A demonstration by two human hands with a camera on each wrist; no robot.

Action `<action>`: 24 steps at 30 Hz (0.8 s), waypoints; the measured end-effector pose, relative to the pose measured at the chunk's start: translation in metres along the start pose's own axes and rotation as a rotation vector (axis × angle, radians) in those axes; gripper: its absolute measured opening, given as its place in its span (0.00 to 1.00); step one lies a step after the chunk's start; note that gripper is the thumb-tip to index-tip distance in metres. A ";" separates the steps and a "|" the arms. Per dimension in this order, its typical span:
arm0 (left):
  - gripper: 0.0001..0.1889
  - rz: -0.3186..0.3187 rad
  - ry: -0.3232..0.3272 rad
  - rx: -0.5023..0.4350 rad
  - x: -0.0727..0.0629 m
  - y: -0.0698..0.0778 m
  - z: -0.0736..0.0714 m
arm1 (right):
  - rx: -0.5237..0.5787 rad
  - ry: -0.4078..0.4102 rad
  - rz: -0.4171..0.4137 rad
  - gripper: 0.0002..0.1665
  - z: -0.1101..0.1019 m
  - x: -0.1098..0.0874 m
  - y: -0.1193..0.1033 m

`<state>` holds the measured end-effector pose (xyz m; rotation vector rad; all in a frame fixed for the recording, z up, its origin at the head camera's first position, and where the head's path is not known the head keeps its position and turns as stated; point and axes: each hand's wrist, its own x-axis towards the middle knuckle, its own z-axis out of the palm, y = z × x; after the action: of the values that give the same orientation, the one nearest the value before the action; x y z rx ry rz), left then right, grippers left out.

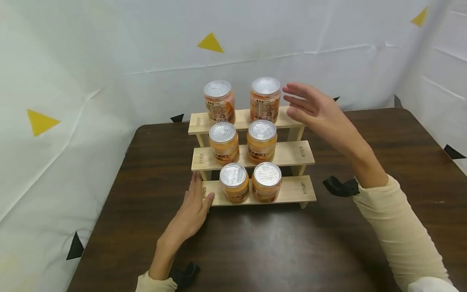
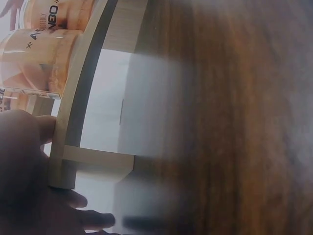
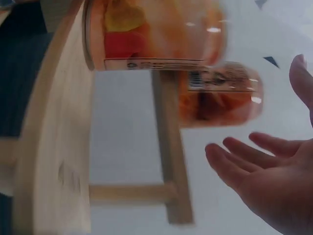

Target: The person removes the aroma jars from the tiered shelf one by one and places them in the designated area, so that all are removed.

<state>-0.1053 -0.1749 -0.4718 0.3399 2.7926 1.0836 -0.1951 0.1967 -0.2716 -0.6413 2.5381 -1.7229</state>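
Observation:
A three-tier wooden rack (image 1: 292,190) holds several clear jars with silvery lids and orange contents, two on each tier. My left hand (image 1: 189,209) is at the left end of the lowest tier, thumb on the board and straight fingers along its side. In the left wrist view, those fingers reach past the board's end. My right hand (image 1: 310,103) is raised beside the top right jar (image 1: 265,101), fingers apart and holding nothing. A gap shows between that hand and the jar (image 3: 220,98) in the right wrist view. The lower right jar (image 1: 267,182) stands nearest the front.
The rack stands on a dark wood-grain table (image 1: 255,251). White sheeting (image 1: 164,48) with yellow and black triangles hangs behind and at the sides. A black wrist mount (image 1: 339,186) juts from the right sleeve, and another black mount (image 1: 186,275) sits at the left wrist.

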 end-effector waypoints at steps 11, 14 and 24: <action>0.47 0.015 0.006 0.020 0.006 -0.021 0.010 | 0.054 0.025 0.003 0.39 0.031 0.046 0.001; 0.47 0.032 0.027 0.001 0.000 -0.014 0.010 | 0.048 0.053 0.029 0.38 0.034 0.043 0.005; 0.45 0.024 0.021 -0.029 -0.010 0.016 -0.002 | 0.080 0.096 0.011 0.40 0.030 0.043 0.011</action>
<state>-0.0931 -0.1677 -0.4593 0.3617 2.7952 1.1389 -0.2314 0.1592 -0.2842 -0.5527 2.5122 -1.8846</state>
